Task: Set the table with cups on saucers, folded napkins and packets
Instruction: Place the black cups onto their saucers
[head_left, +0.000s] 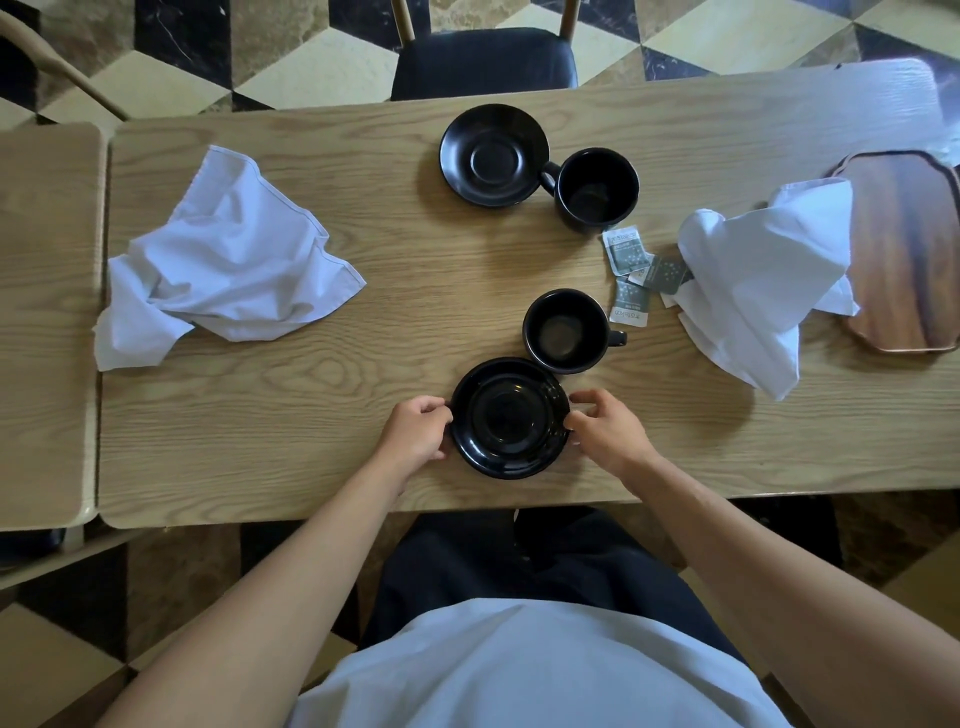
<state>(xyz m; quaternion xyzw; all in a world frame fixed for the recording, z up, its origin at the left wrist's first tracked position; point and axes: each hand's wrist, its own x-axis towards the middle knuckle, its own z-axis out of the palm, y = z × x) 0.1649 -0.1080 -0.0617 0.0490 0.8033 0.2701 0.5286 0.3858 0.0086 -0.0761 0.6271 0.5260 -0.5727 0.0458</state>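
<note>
Both hands grip the near saucer (510, 417) by its rim, left hand (415, 434) and right hand (608, 434). Its cup (565, 331) sits just far-right, so I'd say right hand's closer.

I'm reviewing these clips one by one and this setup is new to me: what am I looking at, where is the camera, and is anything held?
There is no machine: a person works with bare hands, filmed by one camera on their head, looking down. The left hand and right hand grip opposite rims of the near saucer on the wooden table. Also there: a near cup, a far saucer with a far cup beside it, two crumpled napkins, packets and a wooden tray.
</note>
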